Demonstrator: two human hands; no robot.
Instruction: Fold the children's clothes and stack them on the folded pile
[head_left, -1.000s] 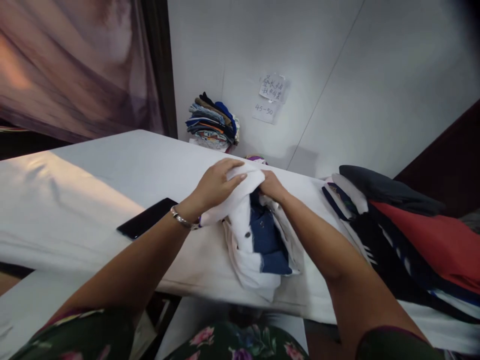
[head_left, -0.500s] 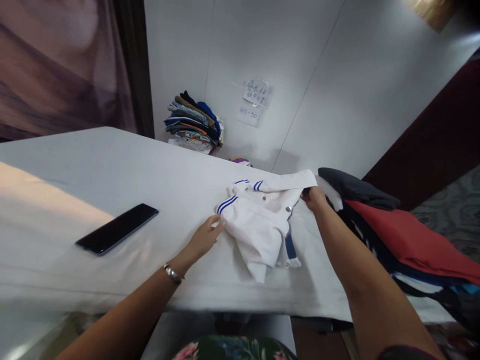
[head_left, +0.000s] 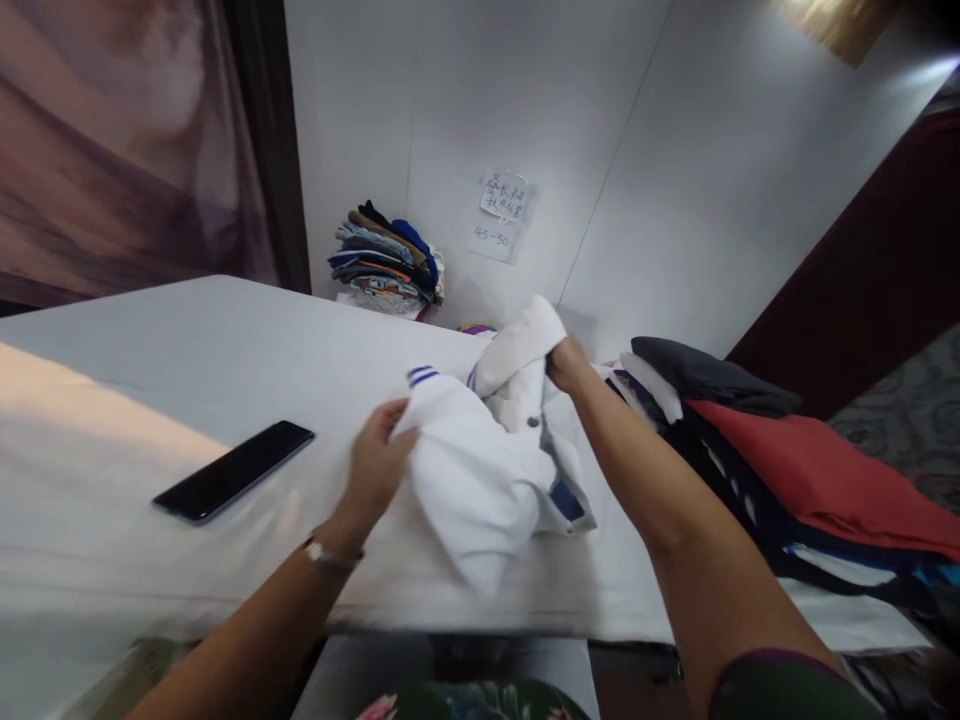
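Observation:
A small white garment (head_left: 480, 470) with blue stripes on its cuffs, snap buttons and a navy patch lies bunched over the front part of the table. My left hand (head_left: 377, 450) pinches its left edge just below a striped end, thumb on top. At the upper right, my right hand (head_left: 568, 366) grips another part of the garment and holds it raised off the table; its fingertips are hidden behind the cloth. The lower part of the garment rests on the tabletop, slightly blurred.
A black phone (head_left: 236, 470) lies on the white table (head_left: 225, 330) at the left. Folded clothes (head_left: 386, 255) are stacked by the wall at the back. At the right sits a pile with a red garment (head_left: 817, 470) and a dark grey one (head_left: 712, 375). Handwritten paper notes (head_left: 504, 215) hang on the wall.
My right hand has moved left and slightly up with its part of the garment, which now folds over toward the middle. My left hand has shifted a little left, drawing its edge along.

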